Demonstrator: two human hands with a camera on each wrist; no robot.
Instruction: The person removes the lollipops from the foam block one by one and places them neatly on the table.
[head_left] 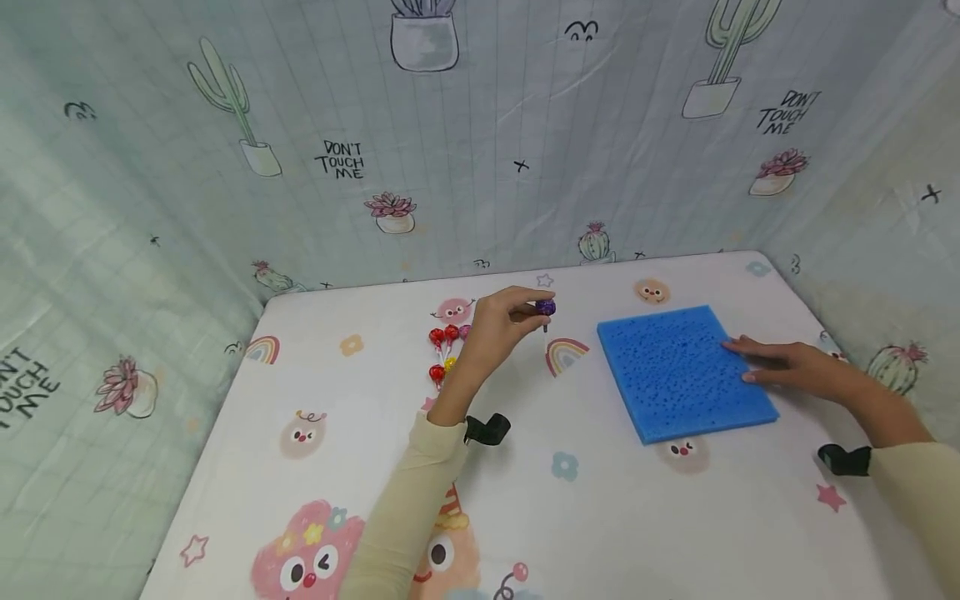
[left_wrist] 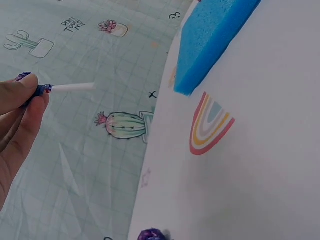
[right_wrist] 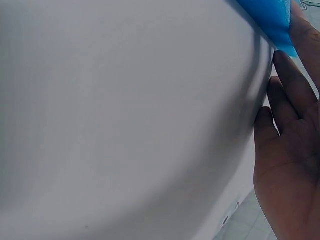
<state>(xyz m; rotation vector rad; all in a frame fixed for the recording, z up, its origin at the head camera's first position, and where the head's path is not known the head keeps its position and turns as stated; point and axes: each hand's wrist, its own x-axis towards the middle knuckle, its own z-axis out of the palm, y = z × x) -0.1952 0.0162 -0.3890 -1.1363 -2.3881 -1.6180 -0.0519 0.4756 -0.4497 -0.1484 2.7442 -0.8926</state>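
Note:
My left hand (head_left: 498, 325) pinches a purple-wrapped lollipop (head_left: 546, 307) by its candy head, raised above the far part of the table. In the left wrist view its white stick (left_wrist: 72, 87) points away from the fingertips. To the right lies a thick blue foam block (head_left: 686, 371), its top dotted with small dark holes. My right hand (head_left: 798, 371) touches the block's right edge with fairly straight fingers and thumb. Beside and partly behind the left forearm, several lollipops with red (head_left: 437, 372), pink and yellow heads lie on the table.
A white table cover (head_left: 247, 467) printed with cartoon faces, stars and rainbows lies under everything. Cactus-print cloth (head_left: 480, 167) hangs behind and at both sides. Another purple lollipop head (left_wrist: 152, 234) shows at the bottom of the left wrist view. Dark wrist devices (head_left: 489, 429) stick out from both sleeves.

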